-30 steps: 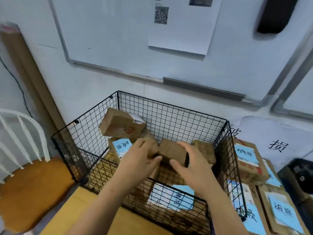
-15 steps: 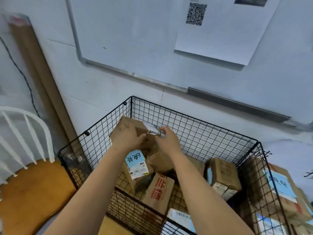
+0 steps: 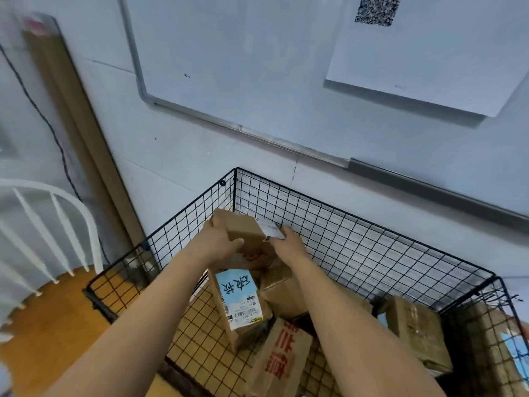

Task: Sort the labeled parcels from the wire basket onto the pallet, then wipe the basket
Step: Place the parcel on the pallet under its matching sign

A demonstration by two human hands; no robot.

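Wire basket (image 3: 372, 242); hands (image 3: 217, 244) (image 3: 289, 245) around parcel (image 3: 245, 231).

Near the frame's centre, the left hand (image 3: 219, 243) and the right hand (image 3: 289, 245) grip a brown cardboard parcel (image 3: 243, 232) from opposite sides, at the far left corner of the black wire basket (image 3: 357, 224). Lower in the frame, inside the basket, lie a blue-labelled cardboard parcel (image 3: 237, 296) and a red-printed cardboard parcel (image 3: 282, 359).

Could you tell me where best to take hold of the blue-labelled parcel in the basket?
Probably grip across its long side edges, from above: the blue-labelled parcel lies tilted, label up, its left edge clear, boxes crowding its right.
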